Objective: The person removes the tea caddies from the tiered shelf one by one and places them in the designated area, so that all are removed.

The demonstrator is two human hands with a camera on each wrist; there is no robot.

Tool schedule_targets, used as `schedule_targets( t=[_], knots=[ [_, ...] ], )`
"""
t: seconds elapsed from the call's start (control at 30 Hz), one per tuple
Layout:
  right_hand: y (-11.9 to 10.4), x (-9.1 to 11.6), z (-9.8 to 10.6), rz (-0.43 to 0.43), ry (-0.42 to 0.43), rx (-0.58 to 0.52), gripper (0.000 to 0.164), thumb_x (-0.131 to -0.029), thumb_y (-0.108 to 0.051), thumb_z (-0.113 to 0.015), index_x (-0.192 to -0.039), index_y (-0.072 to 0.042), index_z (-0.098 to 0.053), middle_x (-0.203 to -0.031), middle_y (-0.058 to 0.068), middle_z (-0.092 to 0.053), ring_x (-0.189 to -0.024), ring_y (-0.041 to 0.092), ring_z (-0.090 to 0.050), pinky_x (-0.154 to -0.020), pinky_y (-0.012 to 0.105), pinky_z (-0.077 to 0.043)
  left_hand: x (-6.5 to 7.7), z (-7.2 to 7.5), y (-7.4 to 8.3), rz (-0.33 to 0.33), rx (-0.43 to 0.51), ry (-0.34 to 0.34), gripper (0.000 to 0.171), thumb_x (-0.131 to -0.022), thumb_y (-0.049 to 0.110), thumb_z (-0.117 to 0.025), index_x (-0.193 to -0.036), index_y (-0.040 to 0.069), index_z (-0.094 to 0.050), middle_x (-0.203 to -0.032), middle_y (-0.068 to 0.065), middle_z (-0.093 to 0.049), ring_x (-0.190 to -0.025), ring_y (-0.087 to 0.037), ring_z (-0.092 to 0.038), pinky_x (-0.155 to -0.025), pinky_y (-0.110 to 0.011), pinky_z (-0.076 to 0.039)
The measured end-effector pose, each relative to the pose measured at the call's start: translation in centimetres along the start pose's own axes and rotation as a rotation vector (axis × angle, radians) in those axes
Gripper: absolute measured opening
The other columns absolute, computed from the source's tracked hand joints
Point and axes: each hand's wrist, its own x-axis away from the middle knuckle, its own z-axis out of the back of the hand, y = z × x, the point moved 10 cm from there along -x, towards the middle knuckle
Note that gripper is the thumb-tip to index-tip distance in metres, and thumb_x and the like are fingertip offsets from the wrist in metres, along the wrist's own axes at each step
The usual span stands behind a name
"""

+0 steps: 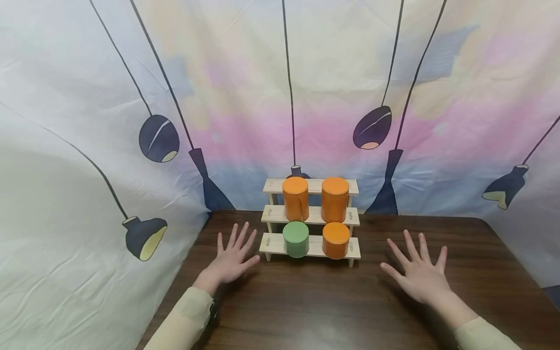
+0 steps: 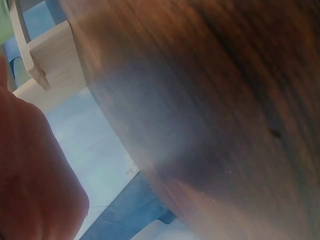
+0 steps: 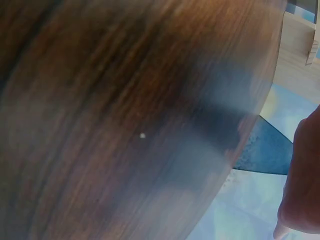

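A small three-tier wooden rack (image 1: 315,247) stands toward the back of the table. Two tall orange canisters (image 1: 335,200) are on its upper part, side by side. On the lowest tier sit a short green canister (image 1: 296,240) at left and a short orange canister (image 1: 336,241) at right. My left hand (image 1: 232,261), fingers spread, is just left of the rack and holds nothing. Farther off on the other side, my right hand (image 1: 421,277) is spread wide too, with nothing in it. Each wrist view catches only part of a hand, the left (image 2: 35,175) and the right (image 3: 305,180).
The dark brown wooden table (image 1: 280,301) reaches back to a hanging cloth (image 1: 245,73) printed with pendant lamps. That cloth also closes in the left and right sides. The table's back edge runs just behind the rack.
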Motion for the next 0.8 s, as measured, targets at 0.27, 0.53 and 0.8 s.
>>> schedule_targets(
  t=[0.27, 0.53, 0.8],
  knots=[
    [-0.1, -0.1, 0.4, 0.002, 0.005, -0.013, 0.087, -0.104, -0.074, -0.046, -0.174, -0.033, -0.016, -0.178, 0.016, 0.013, -0.158, 0.049, 0.022, -0.106, 0.076, 0.034, 0.0, 0.4, 0.2, -0.008, 0.000, 0.021, 0.082, -0.111, 0.058, -0.047, -0.174, 0.024, -0.007, -0.179, -0.004, 0.018, -0.161, -0.036, 0.023, -0.119, -0.078, 0.014],
    [-1.4, -0.7, 2.2, 0.031, 0.081, -0.138, 0.079, -0.104, -0.063, -0.061, -0.164, -0.014, -0.046, -0.168, 0.037, -0.024, -0.156, 0.060, -0.009, -0.116, 0.085, -0.015, 0.0, 1.6, 0.3, 0.030, 0.336, 0.118, 0.077, -0.112, 0.055, -0.048, -0.174, 0.022, -0.015, -0.180, -0.006, -0.006, -0.164, -0.036, -0.003, -0.127, -0.071, -0.006],
    [-3.8, -1.5, 4.0, 0.042, 0.195, -0.396, 0.064, -0.103, -0.041, -0.073, -0.154, -0.006, -0.057, -0.158, 0.034, -0.047, -0.148, 0.063, -0.031, -0.110, 0.083, -0.032, -1.2, 1.4, 0.7, 0.118, 0.656, 0.256, 0.071, -0.110, 0.039, -0.062, -0.167, 0.007, -0.035, -0.171, -0.017, -0.033, -0.158, -0.037, -0.030, -0.128, -0.057, -0.026]
  ],
)
